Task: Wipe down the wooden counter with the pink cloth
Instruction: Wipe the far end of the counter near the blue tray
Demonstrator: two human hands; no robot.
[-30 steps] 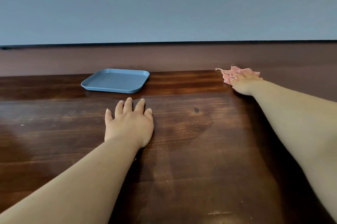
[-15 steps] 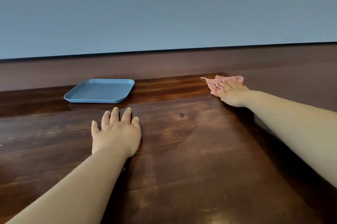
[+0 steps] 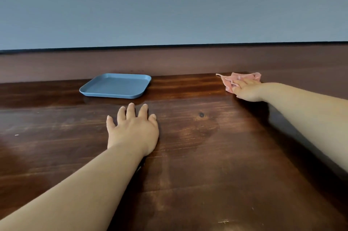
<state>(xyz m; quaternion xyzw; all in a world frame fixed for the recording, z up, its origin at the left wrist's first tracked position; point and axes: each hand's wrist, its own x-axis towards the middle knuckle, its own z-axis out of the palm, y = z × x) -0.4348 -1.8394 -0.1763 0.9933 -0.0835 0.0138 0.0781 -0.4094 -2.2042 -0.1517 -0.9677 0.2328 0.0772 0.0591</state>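
Observation:
The dark wooden counter (image 3: 197, 155) fills the lower half of the view. A crumpled pink cloth (image 3: 236, 78) lies at its far right, close to the back ledge. My right hand (image 3: 246, 89) lies on top of the cloth with straight fingers and presses it onto the wood; the cloth sticks out beyond the fingertips. My left hand (image 3: 132, 129) rests flat on the counter's middle, fingers spread, with nothing in it.
A shallow blue square tray (image 3: 115, 86) sits at the back of the counter, just beyond my left hand. A raised wooden ledge (image 3: 169, 61) runs along the back under a grey wall. The counter's right edge drops off under my right forearm.
My right hand has stayed on the cloth at the far right corner, shifting only slightly. The left hand has kept flat on the wood. The view itself has swung sideways and back.

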